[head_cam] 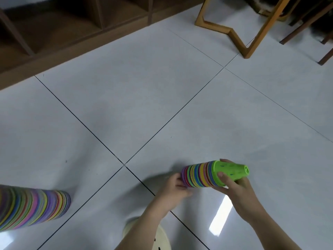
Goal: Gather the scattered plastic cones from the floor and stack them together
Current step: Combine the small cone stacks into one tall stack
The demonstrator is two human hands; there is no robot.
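Note:
A short stack of many-coloured plastic cones [203,175] lies sideways in the air above the floor, with a green cone [232,170] at its right end. My left hand [175,188] holds the stack's wide left end. My right hand [236,186] grips the green end, thumb on the near side and fingers behind. A much longer stack of coloured cones [30,208] stands at the lower left, its top cut off by the frame edge. I see no loose cones on the floor.
The floor is pale grey tile [144,105] with dark grout lines. A brown wooden shelf unit [54,33] runs along the back left. Wooden furniture legs [252,37] stand at the back right. A cream stool [160,239] sits under my arms.

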